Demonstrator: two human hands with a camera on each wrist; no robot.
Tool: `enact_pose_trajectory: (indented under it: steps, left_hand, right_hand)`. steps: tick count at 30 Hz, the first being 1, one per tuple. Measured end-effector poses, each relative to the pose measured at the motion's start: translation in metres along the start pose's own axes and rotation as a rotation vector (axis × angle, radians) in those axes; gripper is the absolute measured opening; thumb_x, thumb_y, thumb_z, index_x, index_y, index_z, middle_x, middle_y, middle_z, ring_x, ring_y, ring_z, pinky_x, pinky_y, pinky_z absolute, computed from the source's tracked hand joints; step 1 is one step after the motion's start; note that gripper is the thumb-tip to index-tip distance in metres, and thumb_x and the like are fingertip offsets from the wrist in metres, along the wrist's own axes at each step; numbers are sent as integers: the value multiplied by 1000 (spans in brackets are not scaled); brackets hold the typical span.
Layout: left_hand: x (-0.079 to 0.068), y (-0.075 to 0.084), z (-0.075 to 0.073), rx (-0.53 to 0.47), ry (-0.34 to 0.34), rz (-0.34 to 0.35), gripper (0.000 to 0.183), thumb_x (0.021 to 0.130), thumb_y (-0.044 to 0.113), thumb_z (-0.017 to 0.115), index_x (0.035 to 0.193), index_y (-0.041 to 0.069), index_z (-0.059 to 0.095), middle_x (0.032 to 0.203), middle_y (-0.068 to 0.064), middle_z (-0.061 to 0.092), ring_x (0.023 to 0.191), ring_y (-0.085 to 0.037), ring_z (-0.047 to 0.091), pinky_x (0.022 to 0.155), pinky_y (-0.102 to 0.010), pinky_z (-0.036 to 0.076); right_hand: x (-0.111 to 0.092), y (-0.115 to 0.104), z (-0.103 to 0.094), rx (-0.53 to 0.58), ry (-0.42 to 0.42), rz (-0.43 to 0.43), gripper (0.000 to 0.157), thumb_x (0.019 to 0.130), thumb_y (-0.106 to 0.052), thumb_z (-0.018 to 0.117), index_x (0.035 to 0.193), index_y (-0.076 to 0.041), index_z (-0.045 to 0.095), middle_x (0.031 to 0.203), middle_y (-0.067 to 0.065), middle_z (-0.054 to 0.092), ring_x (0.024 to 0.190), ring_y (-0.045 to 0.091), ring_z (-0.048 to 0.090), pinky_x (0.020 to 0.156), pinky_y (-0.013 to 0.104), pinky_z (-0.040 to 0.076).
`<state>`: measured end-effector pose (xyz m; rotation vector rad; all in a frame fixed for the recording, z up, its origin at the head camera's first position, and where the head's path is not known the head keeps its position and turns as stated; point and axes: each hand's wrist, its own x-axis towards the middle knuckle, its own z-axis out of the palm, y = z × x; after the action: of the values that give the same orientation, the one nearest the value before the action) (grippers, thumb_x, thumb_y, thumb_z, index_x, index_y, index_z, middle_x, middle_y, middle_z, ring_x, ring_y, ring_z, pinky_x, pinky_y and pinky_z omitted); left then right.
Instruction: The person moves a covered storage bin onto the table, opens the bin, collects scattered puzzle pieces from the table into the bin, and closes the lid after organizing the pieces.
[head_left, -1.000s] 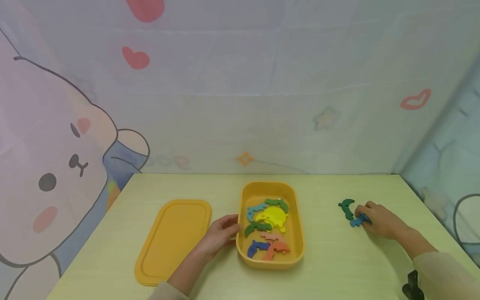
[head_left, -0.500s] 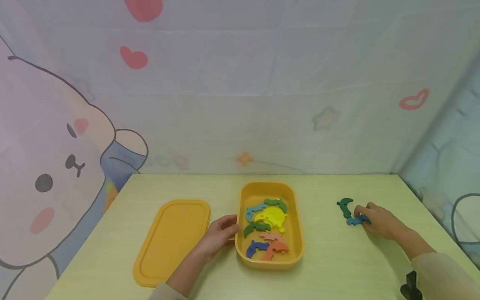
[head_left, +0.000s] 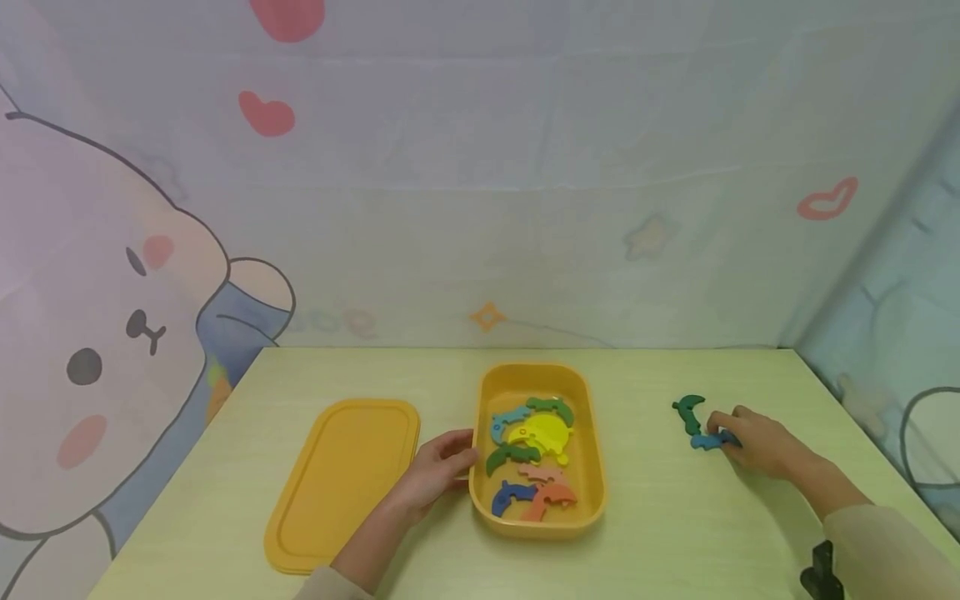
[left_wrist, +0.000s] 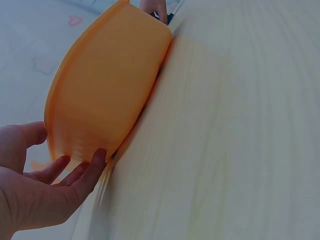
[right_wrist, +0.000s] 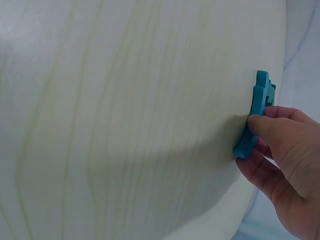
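Note:
My right hand (head_left: 757, 442) pinches a blue puzzle piece (head_left: 705, 442) between thumb and fingers, on the right of the table. In the right wrist view, this curved piece (right_wrist: 257, 107) stands edge-on under the thumb. Its left end meets the lower end of a dark green curved piece (head_left: 687, 415). My left hand (head_left: 438, 471) rests against the left side of a yellow box (head_left: 482, 400); the left wrist view shows its thumb near the rim and fingertips on the outer wall. Inside the box lie several animal-shaped pieces, among them a yellow one (head_left: 547, 433) and an orange one (head_left: 551, 497).
A flat yellow lid (head_left: 348, 483) lies on the table left of the box. Behind the table (head_left: 645, 533) hangs a printed cloth (head_left: 450, 167) with a cartoon bear. A small black object (head_left: 822, 571) shows beneath my right sleeve.
The blue piece has shifted slightly left in my right hand and now meets the green piece's lower end. My left hand stays at the box. The head view has drifted a little.

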<state>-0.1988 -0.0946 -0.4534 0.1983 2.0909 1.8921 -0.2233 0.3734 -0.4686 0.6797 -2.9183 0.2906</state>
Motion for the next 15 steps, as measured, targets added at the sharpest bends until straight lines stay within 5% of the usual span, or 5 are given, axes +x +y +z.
enact_pose_trajectory:
  steps: [15]
  left_hand:
    - [0,1,0,0,-5,-9,49,94,20,52,136,-1,39,131,-20,46,112,-27,54,87,-38,51]
  right_hand:
    - [8,-1,-14,-29,-1,-55,24,78,0,66,92,-14,53,76,3,48,59,10,40,50,25,36]
